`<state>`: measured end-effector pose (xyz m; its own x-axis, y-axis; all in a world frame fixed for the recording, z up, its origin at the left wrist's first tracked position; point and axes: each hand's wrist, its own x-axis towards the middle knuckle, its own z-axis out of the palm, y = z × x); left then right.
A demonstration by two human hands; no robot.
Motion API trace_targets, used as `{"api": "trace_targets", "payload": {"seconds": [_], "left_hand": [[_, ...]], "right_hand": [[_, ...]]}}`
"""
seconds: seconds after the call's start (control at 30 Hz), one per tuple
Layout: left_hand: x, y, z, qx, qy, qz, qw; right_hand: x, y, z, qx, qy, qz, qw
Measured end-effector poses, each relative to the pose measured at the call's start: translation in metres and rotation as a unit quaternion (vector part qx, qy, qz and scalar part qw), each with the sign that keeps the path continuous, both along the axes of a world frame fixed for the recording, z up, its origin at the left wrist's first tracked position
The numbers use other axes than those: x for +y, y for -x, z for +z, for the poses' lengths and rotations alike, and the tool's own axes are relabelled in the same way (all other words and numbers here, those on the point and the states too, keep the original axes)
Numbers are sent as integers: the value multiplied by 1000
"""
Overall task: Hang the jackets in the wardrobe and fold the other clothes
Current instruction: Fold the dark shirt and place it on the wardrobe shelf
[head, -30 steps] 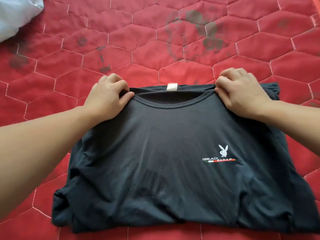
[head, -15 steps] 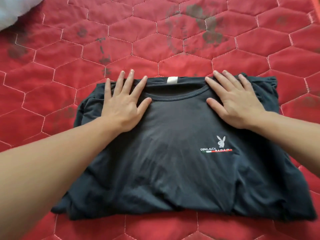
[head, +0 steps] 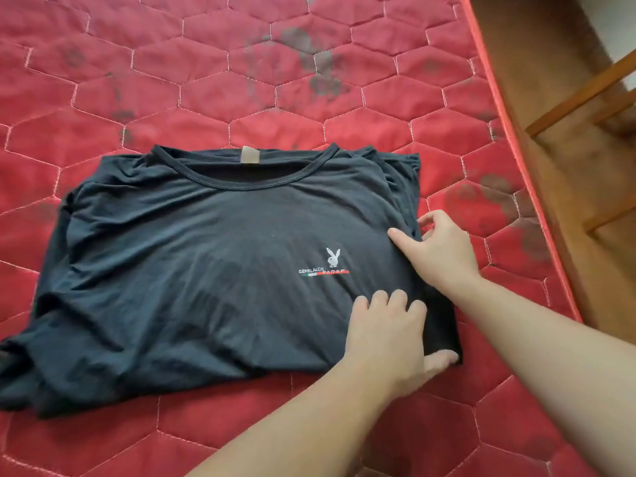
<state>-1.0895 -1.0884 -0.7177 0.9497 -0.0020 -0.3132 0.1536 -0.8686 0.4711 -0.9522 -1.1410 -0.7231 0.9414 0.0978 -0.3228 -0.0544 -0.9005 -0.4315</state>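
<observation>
Since the dark T-shirt (head: 213,270) lies part-folded near the mattress's (head: 309,425) right edge, thin, limp and light (likely to slump), both hands grasp its right side: left hand (head: 389,342) pinching the near corner, right hand (head: 444,253) gripping the edge.
</observation>
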Motion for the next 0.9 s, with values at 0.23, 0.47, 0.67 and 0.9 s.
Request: {"api": "trace_targets", "payload": {"seconds": [0.23,0.47,0.67,0.9], "left_hand": [[-17,-4,-12,-10,-68,-79,995],[-12,-26,-4,-26,5,-50,998],[40,-18,6,135,483,149,852],[93,25,14,138,721,448,511]], "right_hand": [[2,-33,2,85,-44,27,995],[42,-58,5,108,-157,-5,982],[64,-75,27,101,-150,18,983],[114,-56,52,77,-196,51,976]]}}
